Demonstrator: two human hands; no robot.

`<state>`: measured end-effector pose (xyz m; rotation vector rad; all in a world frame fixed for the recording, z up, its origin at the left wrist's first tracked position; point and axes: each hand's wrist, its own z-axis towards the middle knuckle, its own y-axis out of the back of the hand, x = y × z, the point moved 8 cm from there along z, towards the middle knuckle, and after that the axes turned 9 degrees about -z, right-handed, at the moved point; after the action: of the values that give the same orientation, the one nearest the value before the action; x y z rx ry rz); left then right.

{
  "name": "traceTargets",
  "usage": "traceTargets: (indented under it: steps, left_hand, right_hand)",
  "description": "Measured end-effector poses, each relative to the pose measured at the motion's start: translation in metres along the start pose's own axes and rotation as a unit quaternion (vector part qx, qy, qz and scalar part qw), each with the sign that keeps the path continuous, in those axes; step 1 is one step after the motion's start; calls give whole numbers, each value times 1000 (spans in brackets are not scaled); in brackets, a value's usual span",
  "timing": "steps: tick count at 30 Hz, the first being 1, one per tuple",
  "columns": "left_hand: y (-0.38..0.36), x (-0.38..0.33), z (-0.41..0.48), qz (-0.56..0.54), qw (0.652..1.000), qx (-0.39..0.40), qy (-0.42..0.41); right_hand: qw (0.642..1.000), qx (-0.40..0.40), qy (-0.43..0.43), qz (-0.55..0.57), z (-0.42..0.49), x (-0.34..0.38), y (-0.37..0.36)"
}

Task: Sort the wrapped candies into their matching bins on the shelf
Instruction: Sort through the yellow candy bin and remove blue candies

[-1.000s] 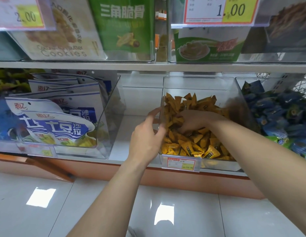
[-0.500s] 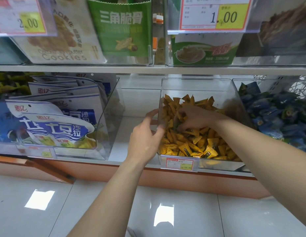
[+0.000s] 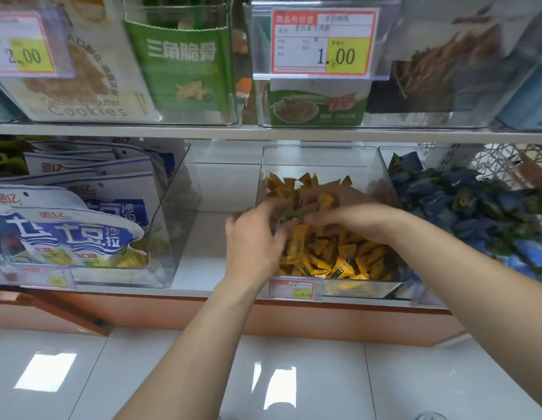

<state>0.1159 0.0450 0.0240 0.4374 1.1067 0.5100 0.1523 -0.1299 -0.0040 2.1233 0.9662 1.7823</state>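
A clear bin (image 3: 321,150) on the lower shelf holds several yellow wrapped candies (image 3: 327,256). Both my hands meet over its near left part. My left hand (image 3: 253,237) reaches in over the left wall, and my right hand (image 3: 342,218) comes from the right. Between their fingertips sits a small green-and-blue wrapped candy (image 3: 290,214), blurred, with fingers of both hands pinched on it. Just right of the yellow bin, another clear bin is heaped with blue wrapped candies (image 3: 463,204).
A clear bin of blue-and-white snack bags (image 3: 81,234) stands at the left, with a bare shelf gap (image 3: 215,237) beside it. The upper shelf edge (image 3: 263,133) overhangs, carrying cookie and green snack packs. A price tag (image 3: 294,288) hangs on the yellow bin's front.
My left hand has left the bin's outer left wall and moved right into the bin. My right hand has risen from the yellow candies to meet it, with a green-blue candy between them.
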Motion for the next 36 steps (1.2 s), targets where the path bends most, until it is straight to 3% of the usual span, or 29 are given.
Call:
traceTargets:
  steps: [2,4,6,9,12,14,16,19,21,25,27,29,32,36]
  left_hand:
    - [7,-1,0,-43,999,-24,8]
    - [11,-5,0,-88,995,-45,18]
    - [6,-10,-1,-161,985,-44,44]
    - [-11,-25,-5,-278,957,-29,81]
    - [-27,-41,-10,-314,946,14,82]
    - [-29,-51,-13,-251,966,47,32]
    - [-26,-54,-14,-108,992,55,-27]
    - [-10,-45,-8,49,997,16,-53]
    - [-3,-31,-3,94,995,16,-42]
    - [6,8,1,102,994,18,36]
    - [5,25,1,77,994,24,75]
    - [4,33,0,42,995,25,88]
    - [5,42,-1,25,995,28,97]
    - [5,49,-3,-5,995,31,99]
  right_hand:
    - [995,-69,-15,-72,-8,-4,13]
    - [984,-144,30,-104,-21,5,22]
    - [985,-135,93,-56,-36,16,16]
    - [988,-98,108,51,-55,17,7]
    - [981,-158,100,61,-75,8,24]
    - [970,-213,110,44,-91,0,46]
    - [944,-308,106,-55,-106,-8,78]
    - [866,-416,87,-265,-112,-14,116]
    - [839,-402,79,-358,-97,-19,126]
    - [825,-282,-61,-485,-60,-43,130]
    - [812,-271,-104,-506,-55,-44,129]
    - [797,-289,-94,-522,-51,-32,121]
    - [821,-281,-20,-497,-32,-7,86]
    - [888,-182,61,-418,19,11,30]
